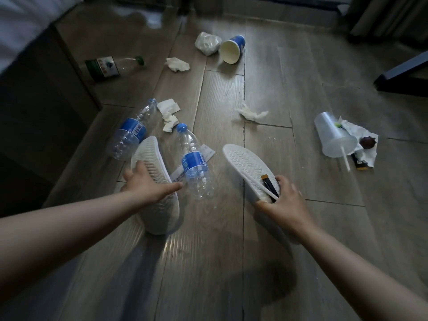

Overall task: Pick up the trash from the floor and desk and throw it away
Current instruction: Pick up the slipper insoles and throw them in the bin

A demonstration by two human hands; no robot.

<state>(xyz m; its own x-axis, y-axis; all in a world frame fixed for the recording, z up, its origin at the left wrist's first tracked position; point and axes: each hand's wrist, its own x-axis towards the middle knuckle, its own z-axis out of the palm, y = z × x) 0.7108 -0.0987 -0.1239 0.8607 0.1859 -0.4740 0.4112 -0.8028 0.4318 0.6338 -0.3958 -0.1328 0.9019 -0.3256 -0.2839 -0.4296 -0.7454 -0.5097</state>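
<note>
- Grey plank floor (266,228) is being cluttered by clear plastic bottles (194,163).
- One white ribbed slipper (150,154) is being gripped by left hand (144,184), twin slipper (245,163) by right hand (286,202).

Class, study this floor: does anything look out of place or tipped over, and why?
Yes. Litter is scattered over the floor: a paper cup and a clear plastic cup lie tipped on their sides, a blue-capped bottle lies flat, and crumpled tissue sits between them.
</note>
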